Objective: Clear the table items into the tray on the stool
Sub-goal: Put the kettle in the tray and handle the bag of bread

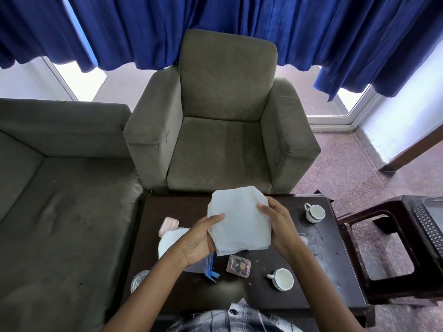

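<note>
Both hands hold a stack of white paper napkins [239, 221] above the dark table [335, 259]. My left hand [201, 238] grips its left edge, my right hand [275, 224] its right edge. On the table lie a white cup [281, 279] at the front, a second white cup [314, 212] at the back right, a small pink box with its lid open [239, 265], a pink lid or case [169, 225], a white plate [171, 240], a blue clip [211, 271] and a glass [139, 280]. The grey tray [434, 202] sits on the brown stool [383, 238] at the right edge.
A grey armchair [223, 130] stands right behind the table and a grey sofa [60, 188] along its left side. Blue curtains [215, 25] hang at the back. Speckled floor [347, 164] lies to the right, around the stool.
</note>
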A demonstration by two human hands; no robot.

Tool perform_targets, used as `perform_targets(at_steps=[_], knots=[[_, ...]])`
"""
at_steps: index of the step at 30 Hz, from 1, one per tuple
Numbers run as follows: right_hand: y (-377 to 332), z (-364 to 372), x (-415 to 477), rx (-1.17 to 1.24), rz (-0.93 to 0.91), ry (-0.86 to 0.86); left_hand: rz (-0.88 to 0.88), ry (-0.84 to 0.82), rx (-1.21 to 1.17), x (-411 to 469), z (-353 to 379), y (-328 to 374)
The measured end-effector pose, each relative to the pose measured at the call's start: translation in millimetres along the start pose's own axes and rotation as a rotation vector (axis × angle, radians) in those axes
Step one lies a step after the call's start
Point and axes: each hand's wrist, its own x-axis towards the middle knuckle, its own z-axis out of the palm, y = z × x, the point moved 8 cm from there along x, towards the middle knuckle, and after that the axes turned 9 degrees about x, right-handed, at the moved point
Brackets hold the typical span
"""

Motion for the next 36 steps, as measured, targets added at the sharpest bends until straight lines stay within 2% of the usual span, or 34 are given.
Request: perform_targets(at_steps=[2, 9, 13, 17, 22, 27, 31, 36], knots=[[-2, 2, 0, 0.009, -0.006, -0.022, -0.046, 0.033, 0.012, -1, -2, -6], [-6, 2, -2, -0.027, -0.057, -0.01, 0.078, 0.063, 0.228, -5, -10, 11], [0, 9, -4, -0.006, 0.037, -0.1, 0.097, 0.088, 0.212, -6, -17, 11], [-1, 11, -7, 0.143, 0.045, -0.172, 0.113, 0.099, 0.152, -7, -17, 15], [-6, 8, -12, 0.052, -0.051, -0.136, 0.111, 0.076, 0.132, -8, -11, 14], [-11, 9, -15, -0.003, -0.14, -0.115, 0.105, 0.135, 0.278, -10, -18, 13], [-8, 0, -14, 0.013, -0.113, -0.049, 0.138, 0.161, 0.464, -12, -20, 19], [-4, -10, -15, -0.251, -0.105, 0.054, 0.146, 0.116, 0.471, -16, -19, 26]])
